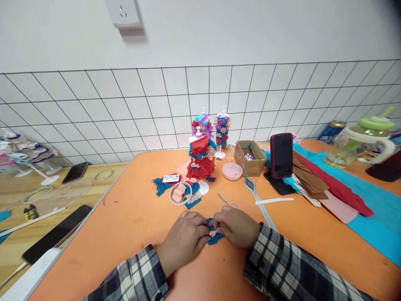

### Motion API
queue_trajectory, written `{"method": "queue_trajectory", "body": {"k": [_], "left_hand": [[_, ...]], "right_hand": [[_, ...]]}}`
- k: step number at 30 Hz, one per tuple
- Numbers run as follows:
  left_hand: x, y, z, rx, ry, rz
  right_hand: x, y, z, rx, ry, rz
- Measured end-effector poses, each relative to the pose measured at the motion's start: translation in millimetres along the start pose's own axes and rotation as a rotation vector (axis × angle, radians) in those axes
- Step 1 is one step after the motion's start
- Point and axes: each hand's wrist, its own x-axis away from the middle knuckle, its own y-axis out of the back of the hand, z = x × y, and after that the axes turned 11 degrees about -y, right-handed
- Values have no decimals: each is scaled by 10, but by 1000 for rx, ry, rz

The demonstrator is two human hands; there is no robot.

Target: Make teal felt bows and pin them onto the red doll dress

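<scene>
Hours here are read around the blue piece between the hands, with twelve toward the tiled wall (140, 108). Farthest left, on a wooden surface (115, 173), small clothed figures (26, 152) stand at ten o'clock, with a black phone (75, 172) near them. A long dark slab (58, 232) lies at nine o'clock, beside the edge of the orange table (131, 234).

The left hand (184, 235) rests on the orange table at nine o'clock, fingers bent and close together, its tips touching the left edge of the blue piece (214, 239); whether they pinch it, I cannot tell. Between ten and eleven, a tape roll (171, 199) lies over blue and pink scraps (162, 188). A figure in a red ruffled dress (200, 169) stands just short of twelve, two more dressed figures close behind it.

The blue piece lies flat at the dial's centre, a pink bit (213, 233) on its upper side. The right hand (240, 228), at three o'clock, pinches it between thumb and forefinger.

Small scissors (224, 200) lie near one o'clock, a pink bowl (232, 171) beyond them, and a cardboard box (245, 163) just beside the bowl. Between one and two, a phone in a dark red case (281, 155) stands upright. A lidded jug (347, 144) stands at two; layered red, brown and pink sheets (338, 184) overlap a bright blue one between two and three.
</scene>
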Motion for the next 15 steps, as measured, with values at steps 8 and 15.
{"method": "queue_trajectory", "body": {"k": [8,15], "left_hand": [[1,51,8,43,45,-11],[18,34,140,134,113,-34]], "right_hand": [[-8,40,1,-8,-23,-59],[-18,46,2,51,15,-102]]}}
